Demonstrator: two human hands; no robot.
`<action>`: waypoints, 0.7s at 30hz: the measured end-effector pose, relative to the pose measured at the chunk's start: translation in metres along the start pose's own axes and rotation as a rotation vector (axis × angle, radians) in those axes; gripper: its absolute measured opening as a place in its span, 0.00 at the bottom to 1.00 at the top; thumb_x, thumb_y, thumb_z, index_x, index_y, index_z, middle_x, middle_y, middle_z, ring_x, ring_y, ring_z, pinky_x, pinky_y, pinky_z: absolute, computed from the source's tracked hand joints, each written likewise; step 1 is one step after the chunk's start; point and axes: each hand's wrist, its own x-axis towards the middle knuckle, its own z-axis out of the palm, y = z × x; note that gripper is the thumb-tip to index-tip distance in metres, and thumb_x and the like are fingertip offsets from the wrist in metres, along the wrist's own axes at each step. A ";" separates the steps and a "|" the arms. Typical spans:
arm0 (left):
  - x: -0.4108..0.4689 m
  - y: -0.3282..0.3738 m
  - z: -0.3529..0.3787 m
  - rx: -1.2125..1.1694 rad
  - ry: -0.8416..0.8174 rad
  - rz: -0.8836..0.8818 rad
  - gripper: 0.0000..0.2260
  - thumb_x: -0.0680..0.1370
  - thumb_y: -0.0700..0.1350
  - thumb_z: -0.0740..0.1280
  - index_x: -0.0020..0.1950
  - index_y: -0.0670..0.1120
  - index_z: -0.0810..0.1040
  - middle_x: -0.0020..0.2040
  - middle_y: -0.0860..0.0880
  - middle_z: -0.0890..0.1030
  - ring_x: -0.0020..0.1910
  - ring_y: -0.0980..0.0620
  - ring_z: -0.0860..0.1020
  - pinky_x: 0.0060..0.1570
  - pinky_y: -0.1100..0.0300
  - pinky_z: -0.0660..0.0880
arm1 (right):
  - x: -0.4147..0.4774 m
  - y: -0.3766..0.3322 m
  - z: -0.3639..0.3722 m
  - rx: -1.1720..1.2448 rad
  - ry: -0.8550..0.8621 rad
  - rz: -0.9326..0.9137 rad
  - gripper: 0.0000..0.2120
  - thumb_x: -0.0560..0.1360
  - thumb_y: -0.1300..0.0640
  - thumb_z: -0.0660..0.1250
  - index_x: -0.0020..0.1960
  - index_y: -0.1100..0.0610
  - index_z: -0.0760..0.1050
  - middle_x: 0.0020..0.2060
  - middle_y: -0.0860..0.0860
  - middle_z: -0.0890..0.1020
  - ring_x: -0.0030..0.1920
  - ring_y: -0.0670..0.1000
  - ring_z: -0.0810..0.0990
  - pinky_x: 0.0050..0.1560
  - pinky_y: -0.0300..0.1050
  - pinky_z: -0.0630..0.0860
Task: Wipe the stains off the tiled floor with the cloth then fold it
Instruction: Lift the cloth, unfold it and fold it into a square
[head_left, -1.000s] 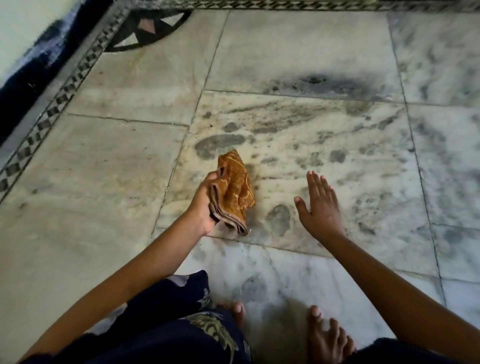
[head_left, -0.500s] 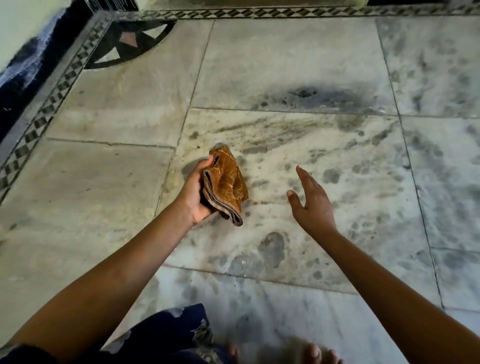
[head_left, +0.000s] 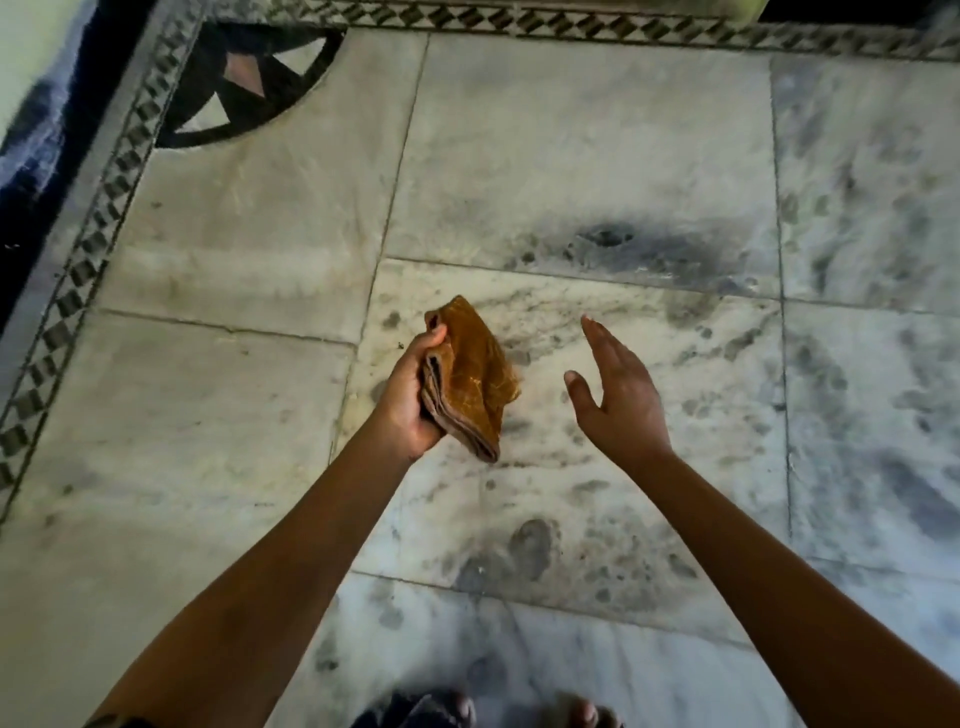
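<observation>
At the near edge, toes (head_left: 584, 714) and a bit of dark patterned clothing (head_left: 415, 712), partly cut off by the frame. Two bare forearms reaching away from there over the tiled floor (head_left: 234, 395).

Left hand (head_left: 410, 400) raised above the floor, grip closed around a folded brown cloth (head_left: 475, 379): thumb up along the cloth's far left edge, other fingers hidden behind the stacked folds. Cloth held on edge and tilted, layered folds facing near-left, lower corner hanging toward the near side, clear of the floor as far as can be told.

Right hand (head_left: 621, 400) just to the right of the cloth, not touching it; grip open and empty, fingers straight and close together, thumb spread to the left, palm turned toward the cloth.

Beneath and around both hands, pale marble tiles marked with dark grey stains (head_left: 524, 551): round blotches and smears across the centre tile, more spots on the near tile and on the tiles to the right. Farther on, a darker smudge (head_left: 610, 239) with a black core on the next tile. Left tiles much cleaner.

Along the left and far sides, a chequered border strip (head_left: 88, 260). In the far left corner, a black fan-shaped inlay (head_left: 249, 88) with pale and pink wedges.
</observation>
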 end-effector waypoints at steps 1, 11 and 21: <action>-0.016 0.007 0.010 0.005 0.015 -0.008 0.18 0.74 0.53 0.61 0.56 0.42 0.78 0.50 0.41 0.81 0.48 0.43 0.81 0.51 0.50 0.77 | -0.002 -0.016 -0.017 -0.001 0.002 -0.010 0.28 0.76 0.51 0.56 0.74 0.58 0.59 0.71 0.56 0.67 0.71 0.56 0.64 0.70 0.52 0.62; -0.201 0.087 0.142 -0.050 0.203 -0.075 0.20 0.77 0.53 0.61 0.63 0.41 0.74 0.53 0.39 0.79 0.53 0.40 0.77 0.54 0.47 0.74 | -0.052 -0.183 -0.206 0.064 -0.005 0.012 0.28 0.76 0.49 0.56 0.74 0.53 0.59 0.69 0.53 0.71 0.67 0.54 0.71 0.61 0.48 0.71; -0.440 0.225 0.318 -0.040 0.298 0.082 0.20 0.77 0.53 0.62 0.63 0.43 0.76 0.58 0.39 0.79 0.54 0.40 0.77 0.53 0.47 0.74 | -0.101 -0.383 -0.430 0.088 -0.001 -0.193 0.26 0.79 0.52 0.59 0.75 0.52 0.58 0.69 0.53 0.71 0.67 0.54 0.71 0.61 0.46 0.71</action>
